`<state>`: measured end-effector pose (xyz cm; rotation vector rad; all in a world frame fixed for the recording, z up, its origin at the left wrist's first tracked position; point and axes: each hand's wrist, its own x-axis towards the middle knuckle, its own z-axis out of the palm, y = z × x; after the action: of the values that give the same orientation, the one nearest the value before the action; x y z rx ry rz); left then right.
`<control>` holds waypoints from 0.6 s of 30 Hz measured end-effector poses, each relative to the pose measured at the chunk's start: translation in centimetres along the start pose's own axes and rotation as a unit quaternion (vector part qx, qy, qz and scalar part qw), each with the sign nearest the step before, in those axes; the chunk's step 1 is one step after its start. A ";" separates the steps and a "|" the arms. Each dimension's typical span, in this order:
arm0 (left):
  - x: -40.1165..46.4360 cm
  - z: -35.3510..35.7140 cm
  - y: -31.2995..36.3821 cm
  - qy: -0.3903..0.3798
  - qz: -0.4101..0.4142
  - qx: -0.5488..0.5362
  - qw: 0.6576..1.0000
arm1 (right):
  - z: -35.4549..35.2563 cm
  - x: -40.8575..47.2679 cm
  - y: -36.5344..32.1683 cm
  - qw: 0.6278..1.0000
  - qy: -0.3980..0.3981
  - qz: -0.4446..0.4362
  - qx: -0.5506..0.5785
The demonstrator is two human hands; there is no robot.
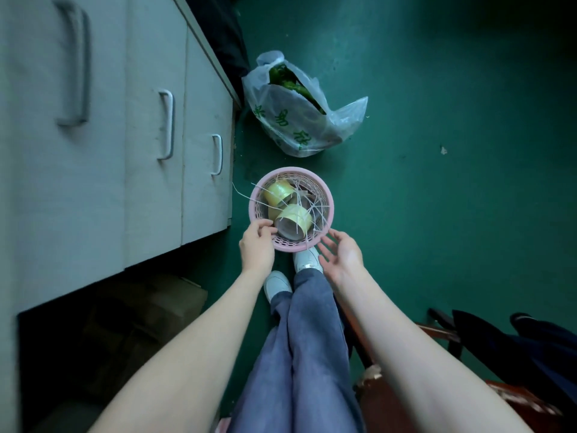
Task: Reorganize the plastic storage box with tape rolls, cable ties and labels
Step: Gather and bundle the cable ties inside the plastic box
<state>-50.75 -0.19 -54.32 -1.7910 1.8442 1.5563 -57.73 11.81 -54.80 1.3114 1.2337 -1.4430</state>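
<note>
I sat with the pink basket (324,195) on the green floor (437,214) just ahead of both my hands, my shoes under its near edge. My left hand (257,245) had its fingers curled over the near rim, gripping it; my right hand (342,253) was spread wide, palm up, just beside the rim and holding nothing. Inside, beyond my left fingers, lay two yellowish tape rolls (293,218), with white cable ties (307,198) tangled across them and poking over the edge. I saw no labels. I judged the ties the risk: lifting or tipping the basket could snag them in the mesh or spill them out. Farther off, past the basket, a plastic bag (299,114) carried green printed characters I could not read.
</note>
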 end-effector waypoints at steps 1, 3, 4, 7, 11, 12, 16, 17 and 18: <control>-1.3 -0.6 0.7 -0.003 -0.008 -0.013 1.000 | -0.2 -1.6 -0.4 1.000 -0.008 -0.005 -0.002; -4.1 -1.8 2.4 -0.007 -0.016 -0.040 0.999 | -0.5 -5.3 -1.2 0.999 -0.033 -0.017 -0.010; -5.5 -2.5 3.2 -0.010 -0.019 -0.055 0.998 | -0.6 -7.2 -1.7 0.998 -0.049 -0.026 -0.014; -10.2 -4.8 6.0 -0.012 -0.018 -0.094 0.995 | -0.9 -13.5 -3.0 0.995 -0.082 -0.050 -0.032; -16.5 -8.3 9.7 -0.019 0.006 -0.138 0.990 | -1.4 -21.1 -4.2 0.987 -0.096 -0.103 -0.080; -17.9 -9.1 10.4 -0.021 0.013 -0.141 0.990 | -1.5 -22.8 -4.4 0.983 -0.099 -0.120 -0.102; -23.4 -13.3 12.8 -0.025 0.041 -0.159 0.986 | -1.7 -29.7 -4.6 0.952 -0.132 -0.200 -0.192; -24.5 -14.5 13.2 -0.026 0.047 -0.160 0.986 | -1.7 -31.2 -4.5 0.941 -0.144 -0.217 -0.217; -25.8 -15.7 13.6 -0.025 0.055 -0.163 0.985 | -1.7 -32.8 -4.4 0.928 -0.158 -0.234 -0.243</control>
<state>-45.95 2.24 -21.66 -1.7759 1.7766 2.0258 -57.31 12.82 -21.66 0.4437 1.6121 -1.4584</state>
